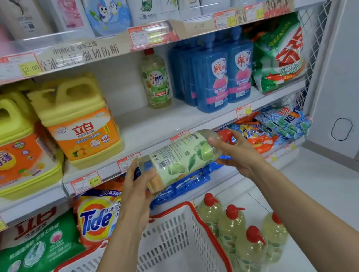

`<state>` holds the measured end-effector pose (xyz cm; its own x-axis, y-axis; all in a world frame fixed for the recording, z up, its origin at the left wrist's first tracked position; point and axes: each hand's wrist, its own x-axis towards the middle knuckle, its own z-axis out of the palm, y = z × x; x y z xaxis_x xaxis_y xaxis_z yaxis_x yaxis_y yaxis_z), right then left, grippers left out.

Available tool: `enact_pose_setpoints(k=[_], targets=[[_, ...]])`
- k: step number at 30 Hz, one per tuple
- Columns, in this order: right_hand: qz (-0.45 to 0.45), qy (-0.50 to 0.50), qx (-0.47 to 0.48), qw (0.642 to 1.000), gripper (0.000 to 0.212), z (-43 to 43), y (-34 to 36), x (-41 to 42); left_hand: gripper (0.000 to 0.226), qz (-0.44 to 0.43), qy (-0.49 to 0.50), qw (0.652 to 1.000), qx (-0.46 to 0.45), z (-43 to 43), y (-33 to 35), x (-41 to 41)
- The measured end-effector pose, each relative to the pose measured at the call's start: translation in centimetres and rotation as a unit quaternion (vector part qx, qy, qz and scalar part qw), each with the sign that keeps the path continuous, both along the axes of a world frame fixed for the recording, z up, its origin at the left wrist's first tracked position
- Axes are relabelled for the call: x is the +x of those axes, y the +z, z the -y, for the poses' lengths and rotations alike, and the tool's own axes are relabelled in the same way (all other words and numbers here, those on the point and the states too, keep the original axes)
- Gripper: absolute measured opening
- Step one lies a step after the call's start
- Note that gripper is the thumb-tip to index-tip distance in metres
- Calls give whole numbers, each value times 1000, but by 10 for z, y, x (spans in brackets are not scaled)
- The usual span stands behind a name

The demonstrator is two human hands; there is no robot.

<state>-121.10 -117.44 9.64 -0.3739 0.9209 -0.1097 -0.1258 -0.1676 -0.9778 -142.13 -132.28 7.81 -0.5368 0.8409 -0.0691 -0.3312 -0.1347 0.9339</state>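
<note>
Apparently midway: the left hand (135, 188) grips the base of the green-labelled bottle (181, 158), which lies sideways in the air before the shelf (150, 126) and above the basket (199, 217). The right hand (238, 151) clasps its red-capped neck. Setting it down is yet to do.

hands: left (135, 188), right (236, 151) grip bottle (181, 159) sideways | above basket (199, 222)

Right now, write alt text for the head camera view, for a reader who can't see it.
Two bare hands hold a pale green detergent bottle sideways, left hand at its base, right hand near its red cap, above a white shopping basket with a red rim. Behind are store shelves of detergents.
</note>
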Motion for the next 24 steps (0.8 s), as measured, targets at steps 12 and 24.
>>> enact_pose_setpoints(k=[12,24], targets=[[-1,-26,37,999,58,7,-12,-15,95,-83,66,994,19,-6,10,9],[-4,60,-165,985,106,13,-8,-28,103,-488,-32,872,30,-4,37,38]])
